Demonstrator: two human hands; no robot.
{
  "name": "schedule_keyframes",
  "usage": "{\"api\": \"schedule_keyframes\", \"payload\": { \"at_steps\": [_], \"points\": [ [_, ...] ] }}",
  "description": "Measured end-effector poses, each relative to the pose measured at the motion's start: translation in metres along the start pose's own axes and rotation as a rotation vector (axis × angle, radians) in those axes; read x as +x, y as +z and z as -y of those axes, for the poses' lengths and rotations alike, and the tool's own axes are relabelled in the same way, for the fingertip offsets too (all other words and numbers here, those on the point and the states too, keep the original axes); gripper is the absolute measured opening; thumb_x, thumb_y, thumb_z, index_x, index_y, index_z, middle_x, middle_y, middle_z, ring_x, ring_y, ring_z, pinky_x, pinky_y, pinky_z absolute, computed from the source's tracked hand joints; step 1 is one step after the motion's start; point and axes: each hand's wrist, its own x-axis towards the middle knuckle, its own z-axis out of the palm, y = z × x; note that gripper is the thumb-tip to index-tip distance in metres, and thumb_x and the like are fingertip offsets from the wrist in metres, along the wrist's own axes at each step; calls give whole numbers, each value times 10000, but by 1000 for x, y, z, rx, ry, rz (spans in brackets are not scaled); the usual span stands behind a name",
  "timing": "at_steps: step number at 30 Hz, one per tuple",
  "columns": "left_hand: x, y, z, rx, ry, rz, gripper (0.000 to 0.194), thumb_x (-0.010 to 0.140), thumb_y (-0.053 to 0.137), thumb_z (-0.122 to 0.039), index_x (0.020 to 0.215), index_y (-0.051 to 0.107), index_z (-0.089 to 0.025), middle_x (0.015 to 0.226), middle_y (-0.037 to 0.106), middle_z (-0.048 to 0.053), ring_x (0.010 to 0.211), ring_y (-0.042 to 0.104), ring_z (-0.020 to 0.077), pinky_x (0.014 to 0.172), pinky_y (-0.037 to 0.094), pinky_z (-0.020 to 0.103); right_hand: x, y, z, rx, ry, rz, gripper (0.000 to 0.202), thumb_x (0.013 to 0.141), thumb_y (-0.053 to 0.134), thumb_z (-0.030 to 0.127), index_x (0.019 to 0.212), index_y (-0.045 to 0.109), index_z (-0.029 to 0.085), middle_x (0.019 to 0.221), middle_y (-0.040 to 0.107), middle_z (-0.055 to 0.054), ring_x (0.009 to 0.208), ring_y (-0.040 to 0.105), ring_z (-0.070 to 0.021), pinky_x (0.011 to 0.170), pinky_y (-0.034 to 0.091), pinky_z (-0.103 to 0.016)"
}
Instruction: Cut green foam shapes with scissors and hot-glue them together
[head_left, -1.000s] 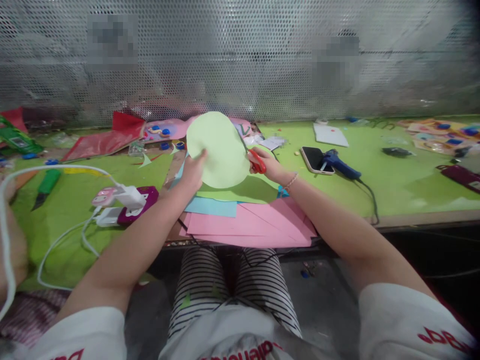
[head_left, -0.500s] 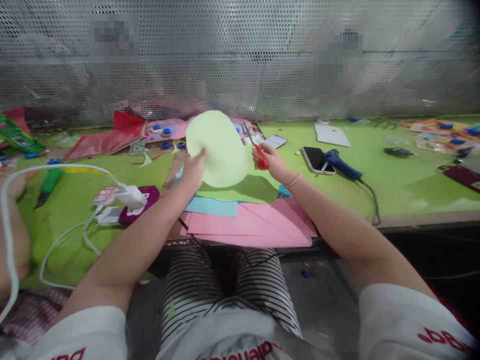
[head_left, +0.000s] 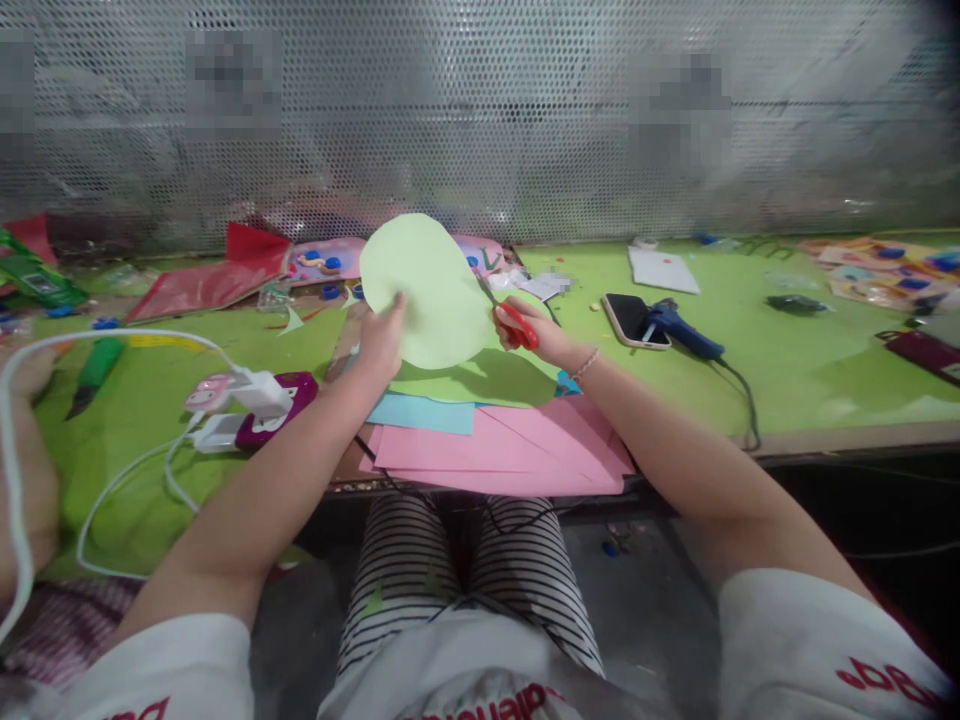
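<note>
My left hand [head_left: 382, 343] pinches a rounded sheet of pale green paper [head_left: 431, 290] at its left side, thumb on top, and holds it up above the table. In my right hand [head_left: 536, 328] is a pair of red-handled scissors [head_left: 517, 327], fingers wrapped round the handles. The blades point up and left and meet the right edge of the green paper; part of them is hidden there. Beneath lie another green sheet [head_left: 480, 385], a light blue sheet [head_left: 431, 412] and several pink sheets [head_left: 502, 455] at the table's front edge.
A phone [head_left: 626, 318] and a blue glue gun [head_left: 690, 333] lie to the right. On the left are a purple power strip [head_left: 300, 390] with white chargers, a green cutter knife [head_left: 97, 365] and another person's arm [head_left: 26, 480]. A perforated metal panel [head_left: 480, 120] stands behind.
The green paper and my left hand have shifted slightly left. My right hand has moved a little left too, and the scissor blades have come down against the paper's right edge.
</note>
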Motion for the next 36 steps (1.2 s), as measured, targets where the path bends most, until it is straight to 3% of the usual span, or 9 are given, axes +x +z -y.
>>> {"api": "schedule_keyframes", "payload": {
  "at_steps": [36],
  "points": [
    [5,-1,6,-51,-4,4,377,763,712,-293,1103,655,-142,1236,641,147,1116,630,219,991,493,343,0,3,3,0,21,-61,428,721,701,543,741,426,215,621,477,49,539,475,-82,515,427,-243]
  ]
}}
